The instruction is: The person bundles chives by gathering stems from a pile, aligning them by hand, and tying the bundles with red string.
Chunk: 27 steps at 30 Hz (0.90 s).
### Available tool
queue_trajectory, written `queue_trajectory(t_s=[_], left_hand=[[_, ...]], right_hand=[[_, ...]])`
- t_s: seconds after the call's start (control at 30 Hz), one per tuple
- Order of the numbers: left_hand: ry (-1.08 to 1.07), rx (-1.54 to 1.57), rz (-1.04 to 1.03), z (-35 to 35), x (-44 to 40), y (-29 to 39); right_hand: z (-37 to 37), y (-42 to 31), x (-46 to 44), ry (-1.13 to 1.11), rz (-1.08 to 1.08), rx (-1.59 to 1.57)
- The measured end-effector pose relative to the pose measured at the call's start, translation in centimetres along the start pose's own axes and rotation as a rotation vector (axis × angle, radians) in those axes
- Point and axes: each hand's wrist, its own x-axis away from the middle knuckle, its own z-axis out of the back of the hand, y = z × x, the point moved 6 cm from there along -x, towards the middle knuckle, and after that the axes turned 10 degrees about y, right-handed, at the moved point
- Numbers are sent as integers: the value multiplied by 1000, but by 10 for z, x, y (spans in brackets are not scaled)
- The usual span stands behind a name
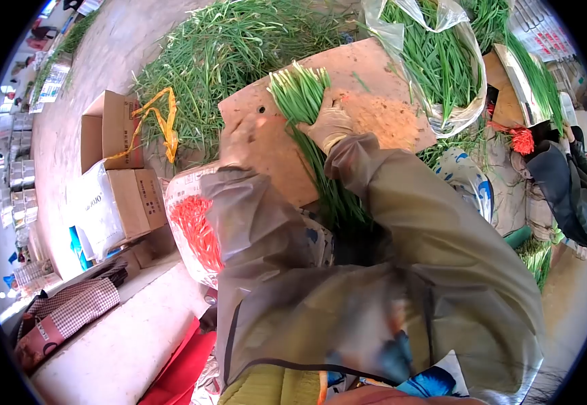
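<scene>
A bundle of green stalks with pale cut ends (300,88) lies on a brown board (367,74), its leaves trailing down towards my lap. My right hand (332,125), in a pale glove, is wrapped against the right side of the bundle. To the left, my left hand (239,140) is over the board's left part, apart from the bundle and smeared by motion, so its fingers are unclear. Red ties (197,228) lie on a white sack (180,192) below my left hand.
Loose green stalks (205,64) are heaped behind the board. A clear plastic bag of greens (438,64) stands at the right. Cardboard boxes (135,202) with yellow strapping (170,138) are at the left. Another person (563,182) sits at the far right beside red ties (521,140).
</scene>
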Motion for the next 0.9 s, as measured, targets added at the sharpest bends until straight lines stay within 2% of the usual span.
queue_trajectory(t_s=[0.03,0.1,0.13,0.2,0.3,0.33,0.43,0.5,0.53,0.6,0.67,0.7,0.73,0.77,0.8,0.83,0.87,0.9], left_hand=[[-54,75,-17,-33,17,23],[-251,272,-199,-84,3,10],[-241,179,-205,-102,21,30],[-342,234,-186,-122,17,23],[-370,289,-190,-118,17,19],[-319,313,-119,-115,19,19],[-276,131,8,-118,9,2],[-200,-331,-499,-131,12,18],[-212,-335,-492,-138,10,15],[-87,-794,-1215,-165,37,55],[-131,-712,-1276,-183,16,30],[-144,-715,-1186,-187,7,16],[-152,-717,-1095,-189,-2,2],[-200,-987,-1069,-197,-7,-12],[-202,-988,-1066,-199,-4,-11],[-157,-1078,-1114,-201,0,-10],[-110,-1169,-1160,-203,5,-8],[-71,-963,-1166,-201,9,0]], right_hand=[[-4,2,0,16,13,-27],[-8,3,-2,20,22,-35],[-8,3,-3,28,22,-47],[-10,7,-6,18,30,-105],[-14,11,-7,12,44,-135],[-12,11,-7,15,34,-144],[-14,10,-7,6,27,-84],[-22,12,-10,7,51,-103],[-26,14,-10,7,87,-115],[-36,21,-9,43,156,-29],[-20,22,-6,9,141,-129],[-12,26,-4,-68,101,-288],[-7,36,-2,-73,101,-282],[-4,44,2,-125,151,-305],[-2,54,4,-176,202,-334],[-9,69,-6,9,362,-366],[12,78,-20,-138,289,-585],[22,94,-36,-104,158,-533]])
